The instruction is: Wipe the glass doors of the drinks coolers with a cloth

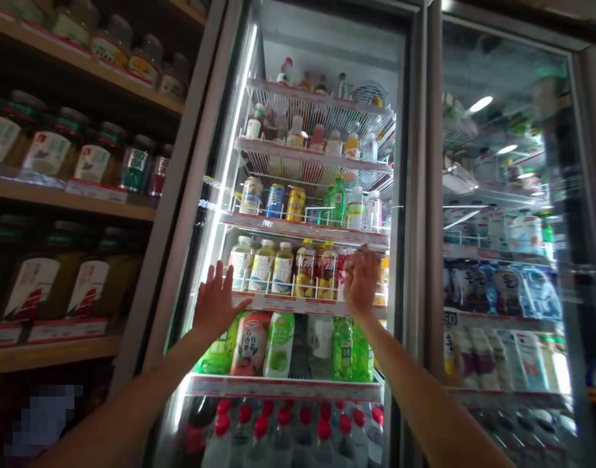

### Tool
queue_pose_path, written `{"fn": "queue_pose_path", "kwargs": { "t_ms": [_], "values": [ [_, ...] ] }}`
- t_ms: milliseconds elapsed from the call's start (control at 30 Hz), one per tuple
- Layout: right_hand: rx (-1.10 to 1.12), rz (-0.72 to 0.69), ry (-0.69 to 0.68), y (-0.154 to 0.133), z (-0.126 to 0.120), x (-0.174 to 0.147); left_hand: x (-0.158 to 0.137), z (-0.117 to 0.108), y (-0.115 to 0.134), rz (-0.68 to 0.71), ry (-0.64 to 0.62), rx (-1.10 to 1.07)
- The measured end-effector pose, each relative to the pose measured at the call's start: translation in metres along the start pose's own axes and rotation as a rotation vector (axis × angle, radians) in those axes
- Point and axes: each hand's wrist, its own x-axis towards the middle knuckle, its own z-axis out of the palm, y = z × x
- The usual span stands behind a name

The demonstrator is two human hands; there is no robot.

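My left hand (216,304) is raised with its fingers spread, holding nothing, in front of the left side of a lit drinks fridge (302,304). Behind its fingertips stand pale-capped bottles (261,265). My right hand (362,281) is up on the right side, a little blurred, its fingers pointing upward and nothing seen in them. Yellow-capped tea bottles (305,270) stand to its left. Below and between both hands are a pink-red bottle (250,344), a green-and-white bottle (279,344) and bright green bottles (342,351). Whether either hand touches anything, I cannot tell.
Higher wire shelves carry cans (275,200) and small bottles (352,144). Red-capped bottles (260,435) fill the bottom. Left is a wooden shelf (78,198) of jars; right, another glass-fronted fridge (502,250), beyond a metal frame post (414,195).
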Motion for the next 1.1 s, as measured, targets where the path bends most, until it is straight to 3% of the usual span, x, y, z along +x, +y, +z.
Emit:
{"fn": "queue_pose_path", "kwargs": {
  "t_ms": [100,200,267,367,467,533,600,667,700,767,900,1000,1100],
  "values": [
    [0.083,-0.212,-0.133,-0.057,0.021,-0.016,-0.001,-0.002,0.002,-0.011,-0.031,0.005],
    [0.087,-0.403,-0.230,-0.070,0.019,-0.023,-0.002,-0.001,0.001,-0.012,-0.030,-0.009],
    [0.040,-0.333,-0.175,-0.048,0.010,-0.014,-0.003,0.001,0.000,-0.007,-0.011,-0.020],
    [-0.019,-0.022,0.000,-0.013,0.006,0.012,-0.005,0.004,0.001,0.002,0.019,-0.021],
    [-0.008,0.141,0.057,-0.031,0.022,0.027,-0.006,0.005,0.004,0.015,0.048,-0.014],
    [0.058,0.016,-0.035,-0.073,0.037,0.021,-0.007,0.004,0.001,0.026,0.065,-0.016],
    [0.136,-0.242,-0.196,-0.117,0.048,0.007,-0.009,0.001,-0.011,0.088,0.050,-0.017],
    [0.196,-0.514,-0.344,-0.145,0.054,-0.005,-0.013,-0.002,-0.030,0.134,0.023,-0.002],
    [0.204,-0.585,-0.377,-0.150,0.055,-0.006,-0.015,-0.003,-0.041,0.136,0.014,0.010],
    [0.173,-0.534,-0.348,-0.145,0.056,0.005,-0.020,-0.003,-0.061,0.118,0.010,0.026],
    [0.115,-0.157,-0.133,-0.131,0.070,0.054,-0.025,-0.003,-0.076,0.122,0.023,0.013],
    [0.171,-0.220,-0.161,-0.158,0.088,0.067,-0.032,-0.007,-0.070,0.089,-0.013,0.013],
    [0.224,-0.406,-0.315,-0.199,0.097,0.046,-0.055,-0.014,-0.065,0.088,-0.141,0.025]
  ]
}}
